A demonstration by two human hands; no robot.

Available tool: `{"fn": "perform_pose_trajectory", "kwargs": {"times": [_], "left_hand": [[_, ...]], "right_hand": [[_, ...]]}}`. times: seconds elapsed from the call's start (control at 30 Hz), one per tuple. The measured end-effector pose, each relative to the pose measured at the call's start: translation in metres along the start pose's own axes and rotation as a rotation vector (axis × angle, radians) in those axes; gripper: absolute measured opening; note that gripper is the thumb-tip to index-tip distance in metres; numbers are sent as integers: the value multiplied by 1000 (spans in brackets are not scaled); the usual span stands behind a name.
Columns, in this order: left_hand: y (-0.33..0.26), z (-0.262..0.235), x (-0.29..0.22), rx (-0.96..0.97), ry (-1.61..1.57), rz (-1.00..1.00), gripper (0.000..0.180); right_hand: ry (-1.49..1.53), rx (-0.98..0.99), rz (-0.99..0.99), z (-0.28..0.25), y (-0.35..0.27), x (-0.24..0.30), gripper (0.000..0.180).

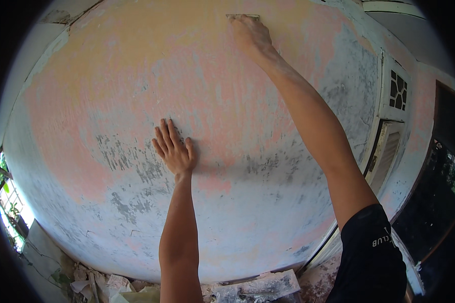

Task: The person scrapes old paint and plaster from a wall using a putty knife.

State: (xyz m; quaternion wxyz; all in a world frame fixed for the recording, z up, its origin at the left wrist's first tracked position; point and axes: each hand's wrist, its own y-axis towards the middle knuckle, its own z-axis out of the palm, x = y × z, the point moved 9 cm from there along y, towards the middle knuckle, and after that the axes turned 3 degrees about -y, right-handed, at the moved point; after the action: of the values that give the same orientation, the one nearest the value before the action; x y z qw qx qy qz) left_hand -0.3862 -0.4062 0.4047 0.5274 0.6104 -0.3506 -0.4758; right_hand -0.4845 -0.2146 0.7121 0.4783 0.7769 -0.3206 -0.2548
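Note:
In front of me stands a wall (212,116) with worn paint in yellow, pink, pale blue and grey patches. High up on the yellow part, my right hand (250,34) is closed around a flat scraper (258,17). Only the scraper's pale straight edge shows above the fingers, against the wall; the rest is hidden by the hand. Lower and to the left, my left hand (174,151) lies flat on the wall with fingers spread, holding nothing. Grey scraped marks (116,151) surround it.
Rubble and torn sheets (258,288) lie along the foot of the wall. At the right is a white door (387,151) with a vent panel (398,90) above it, and farther right a dark opening (435,187). A barred window (12,202) with plants is at the left.

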Motion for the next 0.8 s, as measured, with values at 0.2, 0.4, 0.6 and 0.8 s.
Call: {"fn": "perform_pose_trajectory", "kwargs": {"times": [0.2,0.4,0.6,0.8], "left_hand": [[-1,5,-10,-5,-2,11,64],[-2,5,-6,0,0,2,64],[2,0,-3,-2,16,11,65],[-1,3,-13,3,-16,8,66]], "right_hand": [[-55,-198,-78,-13,16,-8,39],[855,-157,217,-17,27,-31,45],[-49,-137,-69,-5,-1,-2,39],[-86,-152,-67,-21,42,-11,37]]}}
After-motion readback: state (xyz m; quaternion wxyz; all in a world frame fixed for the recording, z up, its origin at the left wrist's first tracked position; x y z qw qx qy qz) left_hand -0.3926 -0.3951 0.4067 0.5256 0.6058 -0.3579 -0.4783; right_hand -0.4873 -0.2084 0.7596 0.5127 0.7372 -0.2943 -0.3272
